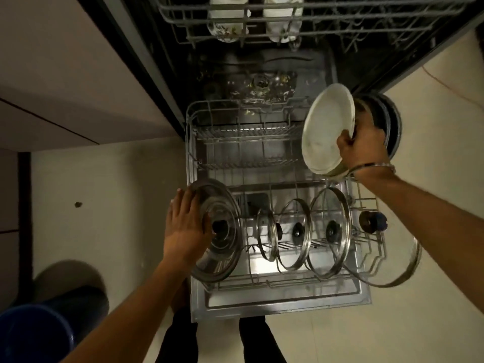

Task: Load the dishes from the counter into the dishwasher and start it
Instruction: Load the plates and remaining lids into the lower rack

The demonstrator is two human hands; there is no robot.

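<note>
Glass lid (pixel 218 231) stands on edge at the lower rack's (pixel 288 284) left end, the left hand (pixel 183 229) resting flat against it, fingers straight. Loading continues: the right hand (pixel 364 145) grips white plates (pixel 327 129) above the rack's bare tines, needing a free slot next.

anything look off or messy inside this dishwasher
Yes: food scraps litter the dishwasher's dark tub floor behind the grey wire lower rack. Also, a large glass lid hangs outside the rack's right edge, not slotted in.
</note>
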